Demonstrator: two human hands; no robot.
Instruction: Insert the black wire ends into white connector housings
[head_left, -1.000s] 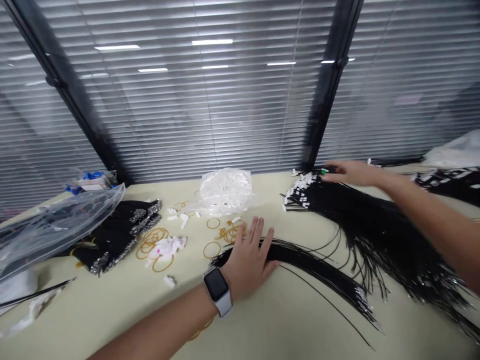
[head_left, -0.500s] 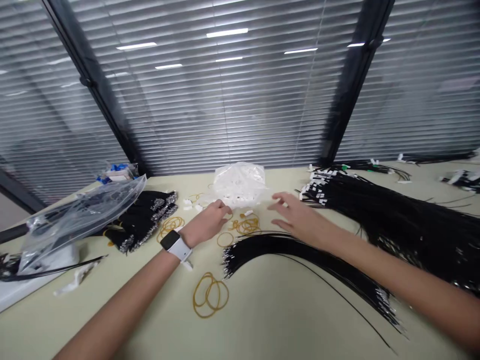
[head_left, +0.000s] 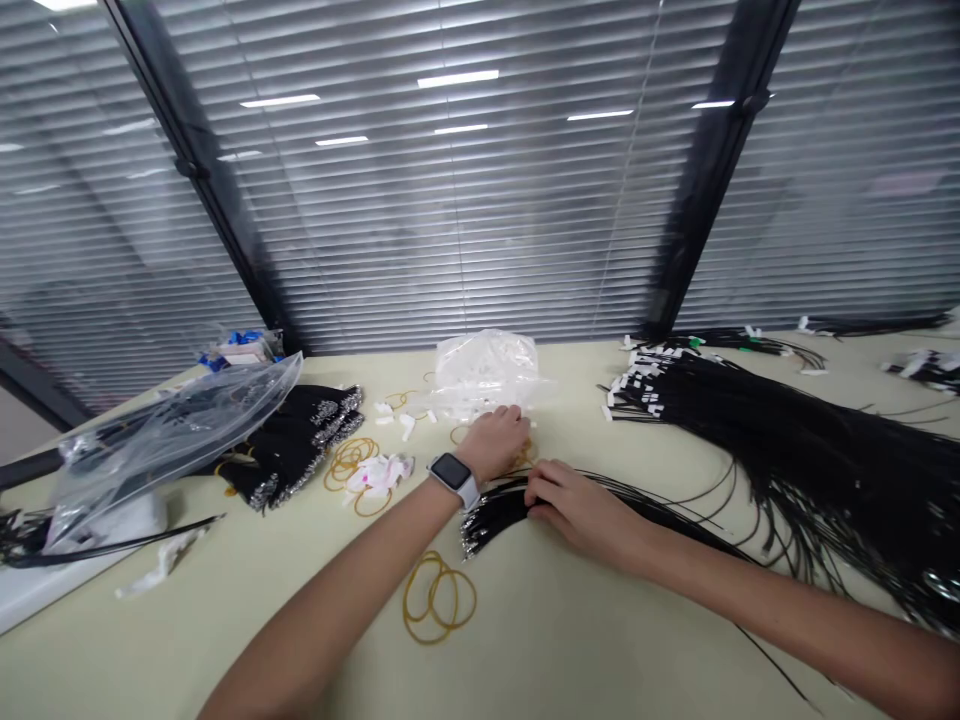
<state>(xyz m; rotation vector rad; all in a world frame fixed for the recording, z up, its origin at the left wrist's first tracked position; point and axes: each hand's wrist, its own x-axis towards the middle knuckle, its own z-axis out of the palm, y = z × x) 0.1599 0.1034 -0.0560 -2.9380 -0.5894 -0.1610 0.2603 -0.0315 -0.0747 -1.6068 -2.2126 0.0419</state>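
Note:
A bundle of thin black wires (head_left: pixel 495 515) with silvery ends curves across the table. My right hand (head_left: pixel 566 505) lies on its near part, fingers and thumb closed around some wires. Just beyond, my left hand (head_left: pixel 496 440), with a watch on the wrist, reaches over a small heap of yellow rubber bands (head_left: pixel 523 458). Its fingers are curled and their tips are hidden, so what they hold cannot be made out. Right behind that hand sits a clear plastic bag (head_left: pixel 486 365) of small white parts.
Loose rubber bands (head_left: pixel 439 598) lie in front. A crumpled white wrapper (head_left: pixel 380 474) rests on more bands at left, near black wire bundles (head_left: pixel 300 440) and a clear bag (head_left: pixel 180 420). At right spreads a large pile of black wires (head_left: pixel 787 440) with white connectors. Window blinds (head_left: pixel 465 200) rise behind.
My left hand has moved right, over the rubber bands, uncovering the white wrapper. My right hand has come down and closed on the black wire bundle.

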